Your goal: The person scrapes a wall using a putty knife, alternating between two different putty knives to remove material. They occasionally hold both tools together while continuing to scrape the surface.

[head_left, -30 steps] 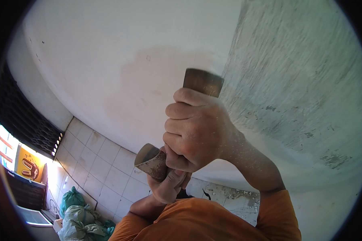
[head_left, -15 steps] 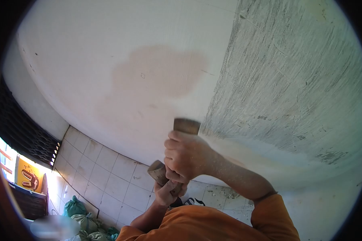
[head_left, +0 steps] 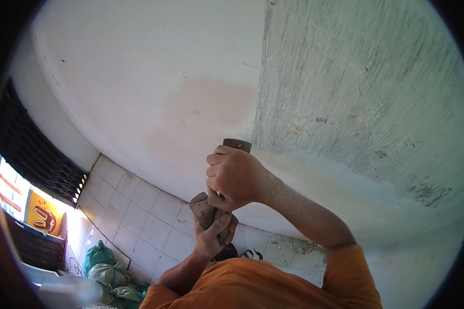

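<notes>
My right hand point(head_left: 237, 177) is wrapped round a scraper point(head_left: 237, 144), whose dark, wide blade sticks out past my knuckles near the white wall point(head_left: 139, 98). Just below, my left hand point(head_left: 214, 237) grips a second scraper point(head_left: 202, 208), its blade pointing up and smeared with pale material. The two hands are close together. A rough grey scratched area point(head_left: 335, 82) covers the wall on the right, and a faint pinkish patch point(head_left: 211, 103) shows left of it.
White floor tiles point(head_left: 134, 213) lie below the wall, with crumbs of debris point(head_left: 307, 246) on them. Tied green and pale bags point(head_left: 108, 274) sit at the lower left. A dark folding gate point(head_left: 36, 149) and a yellow sign point(head_left: 44, 213) are at the left.
My right hand and its scraper have moved slightly up. My left hand has also risen a little, its scraper more upright. The view has shifted, with the scratched area further left.
</notes>
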A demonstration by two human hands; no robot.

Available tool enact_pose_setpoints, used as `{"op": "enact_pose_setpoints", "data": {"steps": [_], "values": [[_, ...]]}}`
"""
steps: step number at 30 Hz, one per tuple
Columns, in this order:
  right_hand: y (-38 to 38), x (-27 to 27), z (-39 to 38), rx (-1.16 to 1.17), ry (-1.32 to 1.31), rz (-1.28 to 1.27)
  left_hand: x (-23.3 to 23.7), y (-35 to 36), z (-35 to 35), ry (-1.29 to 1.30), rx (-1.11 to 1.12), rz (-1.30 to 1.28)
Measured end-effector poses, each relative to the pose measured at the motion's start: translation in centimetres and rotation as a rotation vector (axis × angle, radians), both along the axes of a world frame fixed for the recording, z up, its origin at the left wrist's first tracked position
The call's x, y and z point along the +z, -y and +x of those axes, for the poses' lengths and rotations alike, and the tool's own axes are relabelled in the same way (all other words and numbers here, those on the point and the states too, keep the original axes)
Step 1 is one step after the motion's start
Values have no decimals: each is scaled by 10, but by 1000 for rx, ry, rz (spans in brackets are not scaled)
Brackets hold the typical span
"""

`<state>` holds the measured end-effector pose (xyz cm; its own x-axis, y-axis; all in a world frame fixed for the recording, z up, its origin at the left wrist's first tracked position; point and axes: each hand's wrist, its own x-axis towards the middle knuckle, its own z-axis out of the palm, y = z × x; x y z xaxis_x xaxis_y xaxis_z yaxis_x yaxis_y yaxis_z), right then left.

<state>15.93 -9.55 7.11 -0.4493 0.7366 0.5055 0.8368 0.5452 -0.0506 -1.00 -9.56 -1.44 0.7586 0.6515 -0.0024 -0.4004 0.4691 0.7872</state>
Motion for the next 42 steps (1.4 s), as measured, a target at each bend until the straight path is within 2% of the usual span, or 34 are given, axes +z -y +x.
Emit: {"op": "enact_pose_setpoints", "data": {"steps": [1,4,5,7,8,10,11,12,13,16,18,20,21,24,26,28,30,32,35,39,40,42], "values": [[0,2,1,1,8,-42,-6,0,4,3,14,7],[1,-24,-4,62,-124,137,-15,9,0,-31,81,-19],[12,-25,-6,-9,-119,30,-16,13,-4,-36,100,-10],[21,-33,-12,23,-255,292,-16,9,-10,-43,173,102],[27,-37,-16,43,-330,420,-27,-1,-15,-1,307,152],[48,-41,-22,-23,-467,472,3,-26,-12,102,589,226],[52,-37,-25,-59,-515,544,33,-44,-11,128,666,278],[55,-34,-28,-99,-560,616,63,-60,-11,176,712,417],[56,-34,-28,-128,-584,620,85,-73,-12,81,795,618],[59,-37,-31,-206,-634,619,93,-104,7,-22,793,648],[59,-49,-32,-229,-644,598,67,-99,25,-39,734,521],[60,-68,-36,-255,-716,511,41,-89,20,-8,633,526],[59,-77,-38,-277,-752,468,31,-92,18,23,655,547],[54,-99,-47,-338,-792,358,38,-137,4,134,667,204],[47,-105,-57,-388,-782,305,75,-161,-3,239,543,176],[36,-111,-69,-430,-803,257,84,-170,3,285,412,104],[20,-128,-81,-463,-923,196,68,-169,-2,193,323,148],[5,-136,-94,-491,-1011,128,41,-176,-27,124,169,33],[-15,-141,-114,-498,-975,80,-9,-204,-47,119,160,-129],[-33,-158,-136,-561,-991,15,14,-225,-36,203,64,-115],[-40,-160,-138,-572,-990,19,5,-225,-32,218,-25,-70],[-48,-181,-143,-597,-1189,44,-39,-219,-30,203,-172,-119]]}}
